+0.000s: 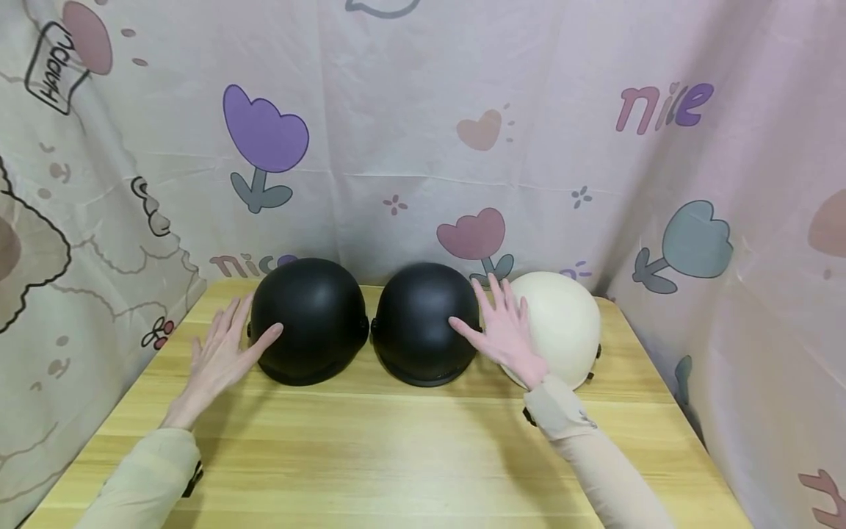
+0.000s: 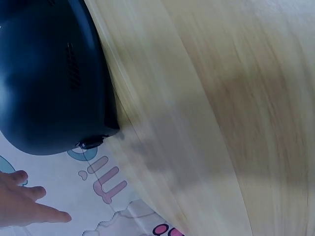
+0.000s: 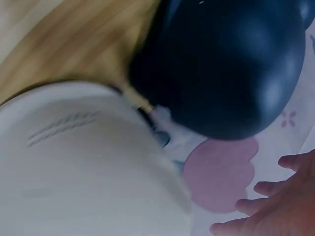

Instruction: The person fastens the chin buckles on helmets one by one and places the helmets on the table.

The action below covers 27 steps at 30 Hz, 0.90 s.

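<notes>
Three helmets stand in a row along the back of the table: a black helmet (image 1: 309, 321) on the left, another black helmet (image 1: 426, 323) in the middle and a cream-white helmet (image 1: 562, 327) on the right. My left hand (image 1: 225, 356) is beside the left helmet, fingers spread, its thumb in front of the shell. Between the middle and white helmets is my right hand (image 1: 507, 330), fingers also spread, covering part of the white one. Both wrist views show fingers (image 2: 34, 201) (image 3: 266, 196) apart from the shells. Neither hand holds anything.
The wooden table (image 1: 396, 455) stretches from the helmets toward me. Close behind it hangs a pale printed curtain (image 1: 383, 132), with further cloth on the left and right sides. Small dark fittings (image 1: 590, 375) stick out near the white helmet's rim.
</notes>
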### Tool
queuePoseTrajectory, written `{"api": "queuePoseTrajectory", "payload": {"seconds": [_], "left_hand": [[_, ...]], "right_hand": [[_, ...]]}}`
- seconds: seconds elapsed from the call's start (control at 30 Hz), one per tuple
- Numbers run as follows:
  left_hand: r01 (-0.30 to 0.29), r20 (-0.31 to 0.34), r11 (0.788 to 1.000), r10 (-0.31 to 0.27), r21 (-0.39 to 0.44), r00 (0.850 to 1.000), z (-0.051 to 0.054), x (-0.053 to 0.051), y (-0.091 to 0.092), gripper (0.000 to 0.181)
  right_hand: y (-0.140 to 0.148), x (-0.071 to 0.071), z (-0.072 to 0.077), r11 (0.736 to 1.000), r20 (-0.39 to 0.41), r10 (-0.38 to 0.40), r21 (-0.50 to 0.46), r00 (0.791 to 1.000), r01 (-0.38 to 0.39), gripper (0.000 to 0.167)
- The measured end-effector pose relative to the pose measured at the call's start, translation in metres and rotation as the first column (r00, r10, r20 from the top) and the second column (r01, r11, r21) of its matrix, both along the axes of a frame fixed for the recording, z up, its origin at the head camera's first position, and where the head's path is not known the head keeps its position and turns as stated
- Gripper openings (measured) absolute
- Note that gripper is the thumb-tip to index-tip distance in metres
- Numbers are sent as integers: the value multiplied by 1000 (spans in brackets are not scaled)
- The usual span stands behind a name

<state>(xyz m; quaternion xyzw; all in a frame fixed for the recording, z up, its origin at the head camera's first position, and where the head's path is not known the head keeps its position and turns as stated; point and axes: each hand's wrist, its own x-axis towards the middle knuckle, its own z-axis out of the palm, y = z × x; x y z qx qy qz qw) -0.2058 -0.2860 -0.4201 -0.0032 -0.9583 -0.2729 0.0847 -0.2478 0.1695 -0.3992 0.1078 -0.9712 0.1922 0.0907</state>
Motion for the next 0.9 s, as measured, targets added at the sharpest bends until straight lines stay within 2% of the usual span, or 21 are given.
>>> {"api": "queuePoseTrajectory", "payload": {"seconds": [0.33,0.6,0.9], "left_hand": [[27,-30,998,-25,49,999,1,-2,2,88],[67,-61,995,-62,79,996,-1,-8,0,85],[82,-62,980,-71,183,996,0,-12,-2,79]], "right_hand": [[-42,-10,5,997,-7,71,8,997,-71,91],[-72,-19,7,992,-52,128,4,990,-128,89],[-107,-24,11,982,-56,189,-16,980,-190,87]]}}
